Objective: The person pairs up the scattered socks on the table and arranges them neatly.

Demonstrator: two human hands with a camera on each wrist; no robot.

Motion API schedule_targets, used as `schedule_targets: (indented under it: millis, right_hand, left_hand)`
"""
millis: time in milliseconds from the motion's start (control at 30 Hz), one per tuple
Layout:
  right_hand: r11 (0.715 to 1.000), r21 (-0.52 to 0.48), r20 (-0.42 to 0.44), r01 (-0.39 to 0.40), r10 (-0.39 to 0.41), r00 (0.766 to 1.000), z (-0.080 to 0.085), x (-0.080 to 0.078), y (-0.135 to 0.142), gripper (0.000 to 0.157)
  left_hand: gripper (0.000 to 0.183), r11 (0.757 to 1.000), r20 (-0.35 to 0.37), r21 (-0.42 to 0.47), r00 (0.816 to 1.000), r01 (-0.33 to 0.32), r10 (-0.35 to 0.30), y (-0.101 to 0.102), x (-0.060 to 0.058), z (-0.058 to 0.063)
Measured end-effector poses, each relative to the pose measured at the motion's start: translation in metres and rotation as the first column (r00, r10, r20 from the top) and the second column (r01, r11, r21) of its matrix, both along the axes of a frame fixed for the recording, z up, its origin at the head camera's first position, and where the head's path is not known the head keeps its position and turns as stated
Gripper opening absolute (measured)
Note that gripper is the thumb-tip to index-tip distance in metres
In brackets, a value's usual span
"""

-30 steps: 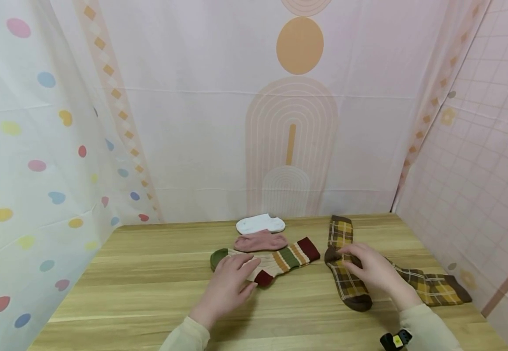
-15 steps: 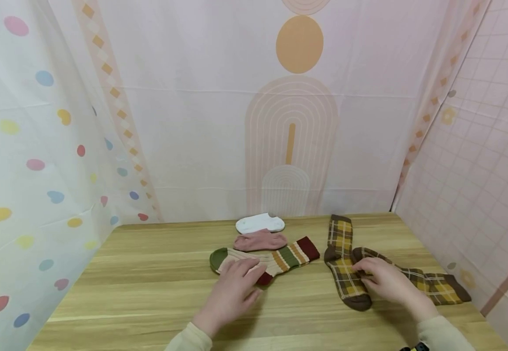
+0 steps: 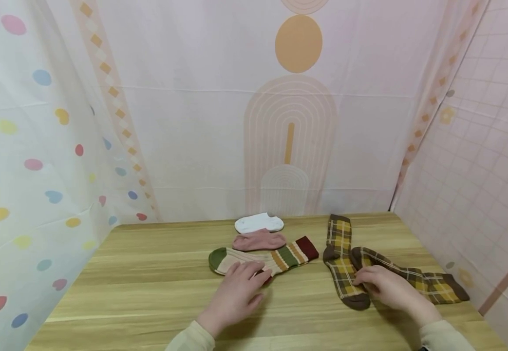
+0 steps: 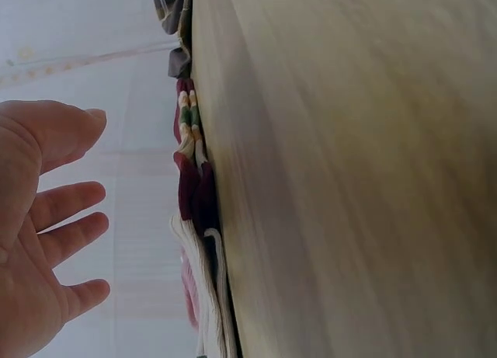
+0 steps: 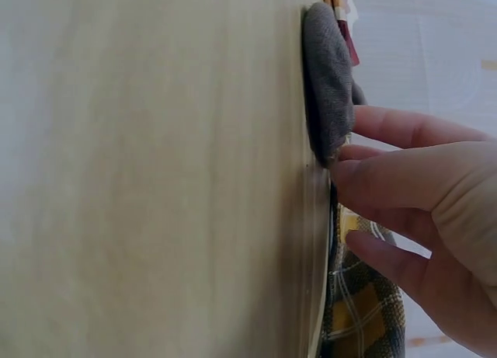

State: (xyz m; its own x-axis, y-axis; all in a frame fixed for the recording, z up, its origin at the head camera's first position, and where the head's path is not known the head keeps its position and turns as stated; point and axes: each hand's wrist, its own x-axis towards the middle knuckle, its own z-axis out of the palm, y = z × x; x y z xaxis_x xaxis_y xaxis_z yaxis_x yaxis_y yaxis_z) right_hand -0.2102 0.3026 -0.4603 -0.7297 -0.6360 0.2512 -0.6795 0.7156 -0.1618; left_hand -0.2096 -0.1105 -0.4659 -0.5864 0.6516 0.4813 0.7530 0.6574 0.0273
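My left hand (image 3: 237,292) is near the toe of a striped sock (image 3: 285,258) in cream, green, orange and maroon, covering part of it in the head view. Its fingers are apart and relaxed in the left wrist view. My right hand (image 3: 387,287) has its fingertips at the right edge of a yellow-and-brown plaid sock (image 3: 340,268), just above the brown toe. Thumb and fingers come close together at this sock in the right wrist view (image 5: 330,78); I cannot tell whether they pinch it. A second plaid sock (image 3: 416,278) lies beyond the right hand, partly hidden by it.
Behind the striped sock lie a pink sock (image 3: 259,240) and a white ankle sock (image 3: 258,224), in a row toward the back edge. All rest on a wooden table (image 3: 148,292). Patterned curtains (image 3: 192,146) hang close behind it and at both sides.
My right hand has moved down along the plaid sock toward its toe, lowering its fingertips to the edge. The left hand has shifted slightly toward me and right. The socks lie as before.
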Motion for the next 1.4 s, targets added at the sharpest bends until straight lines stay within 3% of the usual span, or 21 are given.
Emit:
schedule_targets:
  millis: [133,400,833,1067,1400]
  right_hand:
    - [1.000,0.013,0.019,-0.022,0.022,1.000,-0.002,-0.001,0.001,0.046]
    - [0.999,-0.007,-0.048,-0.052,0.052,0.998,-0.004,-0.004,0.001,0.046]
    - [1.000,-0.004,-0.069,0.028,-0.028,0.997,-0.004,-0.003,-0.009,0.039]
    - [1.000,-0.005,-0.055,0.027,-0.028,0.998,-0.004,-0.004,-0.015,0.034]
    - [0.999,-0.045,-0.035,-0.029,0.028,0.999,0.004,-0.005,-0.033,0.028]
  left_hand:
    - [0.053,1.000,0.004,-0.028,1.000,0.011,-0.011,0.005,0.001,0.000]
    - [0.052,0.997,0.015,-0.075,0.999,0.032,-0.031,0.020,0.002,-0.004]
    - [0.051,0.993,-0.005,-0.070,0.996,0.092,-0.092,0.042,0.004,-0.002]
    - [0.051,0.993,-0.007,-0.055,0.994,0.109,-0.109,0.052,0.005,0.002]
    - [0.051,0.992,-0.091,-0.032,0.988,0.124,-0.127,0.064,0.005,0.008]
